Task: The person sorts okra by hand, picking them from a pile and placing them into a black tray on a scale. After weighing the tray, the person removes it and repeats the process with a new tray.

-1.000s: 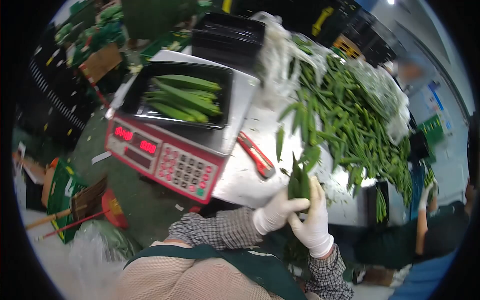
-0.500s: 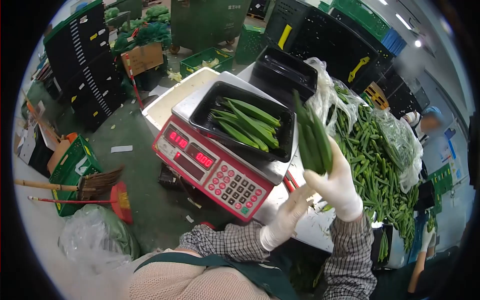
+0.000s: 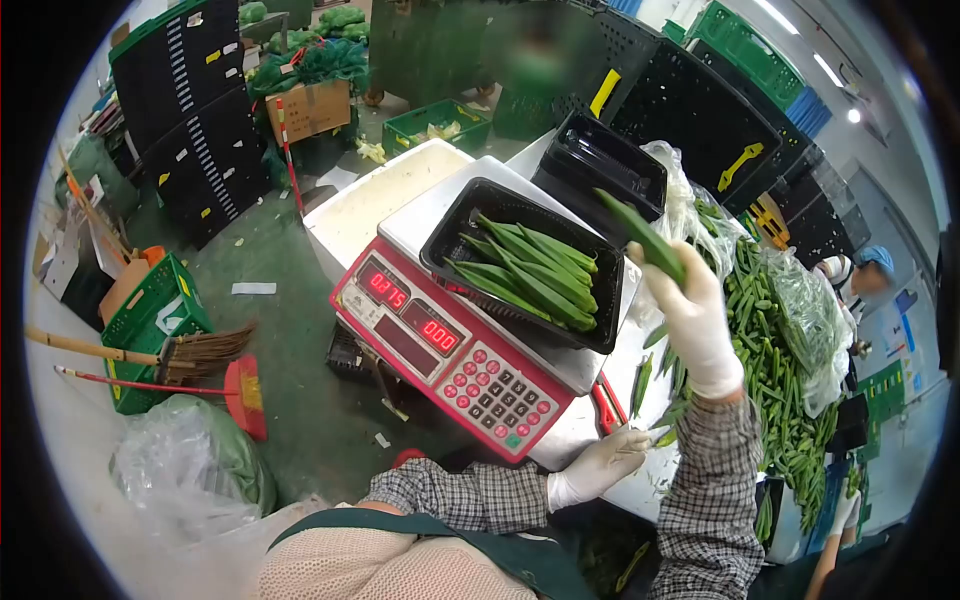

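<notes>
My right hand [image 3: 692,325], in a white glove, pinches a green okra pod [image 3: 645,235] to the right of a black plastic tray [image 3: 470,225]. Several okra pods [image 3: 530,270] lie side by side in that tray. It rests on the steel platform of a red scale [image 3: 440,350], whose top display reads 0.275. My left hand [image 3: 600,465], gloved too, is low by the table edge with its fingers stretched out and nothing visible in them. Just above it lies a red-handled tool [image 3: 607,405], partly hidden by the scale.
A large okra heap [image 3: 770,370] with clear plastic bags [image 3: 805,310] covers the table's right side. Empty black trays [image 3: 605,160] stand behind the scale, beside a white foam box [image 3: 385,180]. At right, a co-worker's gloved hand [image 3: 845,510] shows. A broom [image 3: 205,355] is at left.
More okra lies in the tray, and the scale reading rose from 0.110 to 0.275. My right hand went from several pods to one visible pod. My left hand moved down, away from it.
</notes>
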Demonstrator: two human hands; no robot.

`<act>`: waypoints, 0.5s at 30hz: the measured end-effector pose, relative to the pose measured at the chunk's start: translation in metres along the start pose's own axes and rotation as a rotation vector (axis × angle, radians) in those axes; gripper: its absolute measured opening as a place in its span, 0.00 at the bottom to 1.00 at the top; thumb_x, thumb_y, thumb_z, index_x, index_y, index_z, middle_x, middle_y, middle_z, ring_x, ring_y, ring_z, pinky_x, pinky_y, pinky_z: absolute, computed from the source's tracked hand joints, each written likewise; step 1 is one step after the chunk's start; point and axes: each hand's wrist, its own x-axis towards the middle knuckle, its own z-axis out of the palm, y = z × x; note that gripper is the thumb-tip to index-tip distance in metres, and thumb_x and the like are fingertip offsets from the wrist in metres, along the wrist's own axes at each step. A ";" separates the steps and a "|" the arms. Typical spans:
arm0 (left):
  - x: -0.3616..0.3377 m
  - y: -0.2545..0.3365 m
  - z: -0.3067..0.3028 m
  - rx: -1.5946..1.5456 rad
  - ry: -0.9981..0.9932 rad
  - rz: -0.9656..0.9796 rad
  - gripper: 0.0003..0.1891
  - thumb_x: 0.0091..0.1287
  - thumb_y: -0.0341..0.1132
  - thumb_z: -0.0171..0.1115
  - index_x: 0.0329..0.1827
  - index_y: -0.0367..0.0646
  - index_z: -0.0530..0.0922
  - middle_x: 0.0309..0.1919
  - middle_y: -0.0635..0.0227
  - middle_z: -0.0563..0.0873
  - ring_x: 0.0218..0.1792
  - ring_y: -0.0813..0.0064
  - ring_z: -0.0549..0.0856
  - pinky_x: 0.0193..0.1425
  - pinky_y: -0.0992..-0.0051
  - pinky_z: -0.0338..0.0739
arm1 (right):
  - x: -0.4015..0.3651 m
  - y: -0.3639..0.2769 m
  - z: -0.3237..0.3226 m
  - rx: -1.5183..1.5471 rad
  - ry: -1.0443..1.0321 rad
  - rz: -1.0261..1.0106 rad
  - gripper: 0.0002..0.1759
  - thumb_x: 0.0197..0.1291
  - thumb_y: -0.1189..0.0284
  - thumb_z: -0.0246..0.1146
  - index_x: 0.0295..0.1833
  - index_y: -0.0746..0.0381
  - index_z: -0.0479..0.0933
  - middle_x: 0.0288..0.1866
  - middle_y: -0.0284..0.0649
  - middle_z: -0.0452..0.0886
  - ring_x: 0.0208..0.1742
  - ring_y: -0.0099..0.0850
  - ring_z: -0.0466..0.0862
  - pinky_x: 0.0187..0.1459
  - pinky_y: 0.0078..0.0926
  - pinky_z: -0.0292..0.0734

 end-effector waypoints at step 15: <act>0.021 -0.022 0.029 -0.487 -0.061 -0.190 0.29 0.69 0.49 0.53 0.67 0.41 0.61 0.52 0.68 0.74 0.56 0.80 0.72 0.57 0.77 0.71 | -0.210 0.081 -0.017 -0.554 0.072 0.217 0.16 0.50 0.77 0.64 0.45 0.66 0.70 0.52 0.52 0.73 0.55 0.47 0.73 0.57 0.40 0.67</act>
